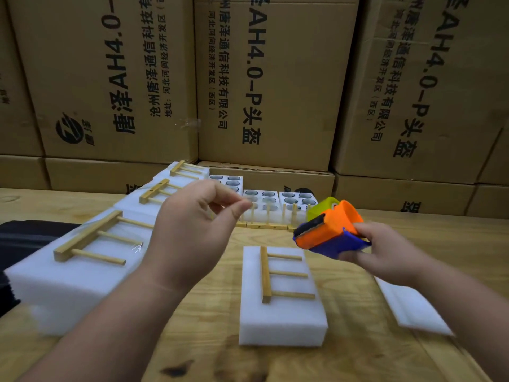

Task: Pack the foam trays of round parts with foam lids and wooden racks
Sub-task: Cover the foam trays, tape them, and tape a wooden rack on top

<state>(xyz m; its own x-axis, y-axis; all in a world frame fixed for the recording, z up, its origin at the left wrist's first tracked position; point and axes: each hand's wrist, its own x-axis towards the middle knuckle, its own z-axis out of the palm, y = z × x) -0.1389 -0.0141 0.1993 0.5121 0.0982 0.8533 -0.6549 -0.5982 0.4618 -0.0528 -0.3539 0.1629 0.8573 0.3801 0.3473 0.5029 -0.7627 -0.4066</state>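
Note:
A closed white foam tray [281, 321] lies on the table in front of me with a wooden rack [278, 274] on its lid. My right hand [385, 257] grips an orange, blue and green tape dispenser [330, 230] above the tray's far right corner. My left hand [198, 230] hovers to the left of the dispenser with thumb and forefinger pinched together; what they pinch is too thin to see. A row of closed foam trays [68, 277] with wooden racks [96, 238] runs back along the left. Open foam trays of round parts [275, 199] stand further back.
Stacked cardboard boxes [270, 86] wall off the back of the wooden table [399, 354]. A loose white foam lid [413, 310] lies at the right under my forearm. A dark cloth or bag [24, 235] sits at the left edge.

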